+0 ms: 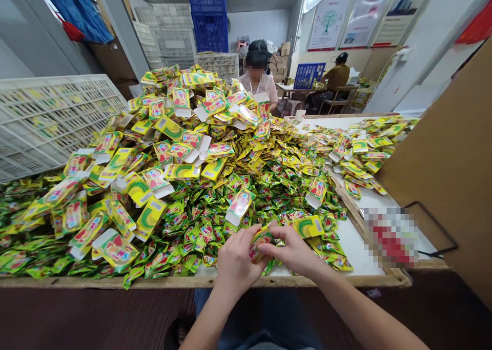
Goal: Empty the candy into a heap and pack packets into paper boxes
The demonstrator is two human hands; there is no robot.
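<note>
Near the table's front edge, my left hand (240, 258) is wrapped round a small yellow-green candy box (258, 243) with red print. My right hand (294, 248) has its thumb and fingers closed on the same box at its upper end. Fingers cover much of the box, so I cannot make out whether its flap is shut. Just beyond my hands, an open-flapped box (240, 206) lies on a heap of small green sachets (196, 234). Another yellow box (306, 227) lies right of my hands.
A tall pile of yellow boxes (184, 147) rises at left and centre. More packets (369, 155) lie beyond a wooden divider (348, 206) on the right. A white crate (57, 119) leans at left; a cardboard panel (442, 181) stands at right. A co-worker (258, 73) sits opposite.
</note>
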